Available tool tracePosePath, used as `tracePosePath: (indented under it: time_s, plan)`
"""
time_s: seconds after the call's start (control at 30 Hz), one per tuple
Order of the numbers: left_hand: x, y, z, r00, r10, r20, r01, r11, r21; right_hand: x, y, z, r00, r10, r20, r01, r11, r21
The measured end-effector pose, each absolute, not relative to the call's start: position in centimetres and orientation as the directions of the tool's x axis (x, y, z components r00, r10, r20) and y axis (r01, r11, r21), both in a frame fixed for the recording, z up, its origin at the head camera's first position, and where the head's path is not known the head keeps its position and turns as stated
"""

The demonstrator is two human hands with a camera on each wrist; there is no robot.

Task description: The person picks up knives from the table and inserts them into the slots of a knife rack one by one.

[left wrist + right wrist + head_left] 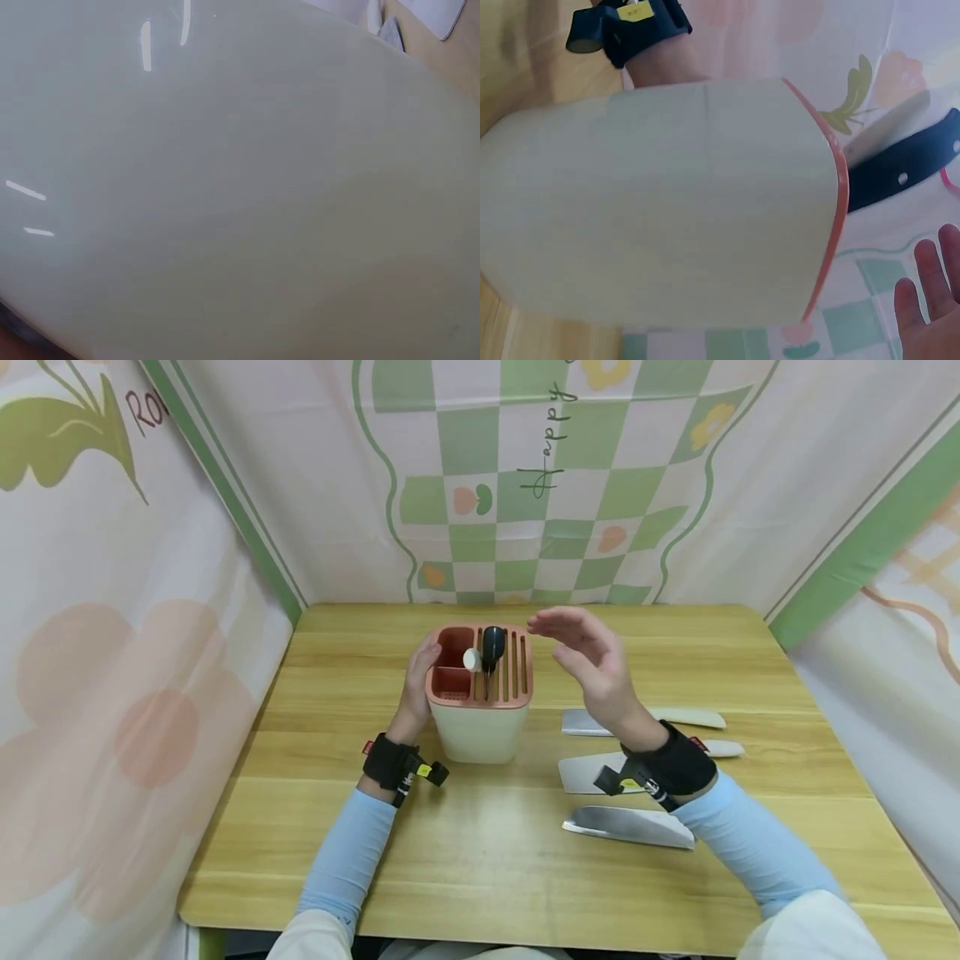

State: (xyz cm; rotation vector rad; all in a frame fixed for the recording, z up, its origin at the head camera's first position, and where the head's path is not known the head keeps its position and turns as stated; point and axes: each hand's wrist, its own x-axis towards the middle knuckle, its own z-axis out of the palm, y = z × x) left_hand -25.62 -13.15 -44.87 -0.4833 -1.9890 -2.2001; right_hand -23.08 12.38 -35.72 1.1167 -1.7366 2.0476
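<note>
A cream knife holder (pixel 480 735) with a pink slotted top stands upright on the table. Two handles rise from its slots, a black handle (pixel 492 646) with rivets and a white handle (pixel 472 660). My left hand (pixel 420 681) rests along the holder's left side, fingertips at the pink rim. In the left wrist view the holder's smooth wall (pixel 225 165) fills nearly everything. Off the holder's right side, my right hand (pixel 588 660) is raised with nothing in it, fingers extended and thumb apart. The right wrist view shows its fingers (pixel 934 281) beyond the rim.
Three knives lie right of the holder: a white-handled knife (pixel 686 717) at the back, a broad-bladed knife (pixel 585 774) in the middle and a long blade (pixel 630 825) in front. My right forearm passes over them. Printed fabric walls (pixel 330 527) enclose the wooden table (pixel 487 860).
</note>
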Motion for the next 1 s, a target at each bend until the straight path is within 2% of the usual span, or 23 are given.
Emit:
tracePosePath:
  time_s: [0.17, 0.5, 0.67, 0.83, 1.0]
  plan:
    - [-25.4, -13.0, -45.0, -0.944, 0.11, 0.312, 0.301, -0.104, 0.948, -23.0, 15.6, -36.2, -0.694, -0.291, 0.658, -0.624, -0.212, -0.752]
    - [-25.6, -12.9, -45.0, -0.939, 0.096, 0.33, 0.322, -0.093, 0.942, -23.9, 23.4, -36.6, -0.826, -0.261, 0.5, -0.496, -0.086, -0.864]
    - [-25.7, -12.8, -45.2, -0.93, 0.097, 0.354, 0.341, -0.126, 0.932, -24.5, 26.9, -37.7, -0.873, -0.267, 0.407, -0.429, 0.028, -0.903]
    - [-25.7, -12.8, -45.2, -0.931, 0.103, 0.349, 0.333, -0.147, 0.931, -24.7, 29.8, -38.9, -0.928, -0.26, 0.265, -0.337, 0.29, -0.896]
    - [-25.7, -12.9, -45.1, -0.938, 0.103, 0.331, 0.315, -0.145, 0.938, -25.3, 32.5, -40.3, -0.975, -0.214, 0.056, -0.171, 0.565, -0.807]
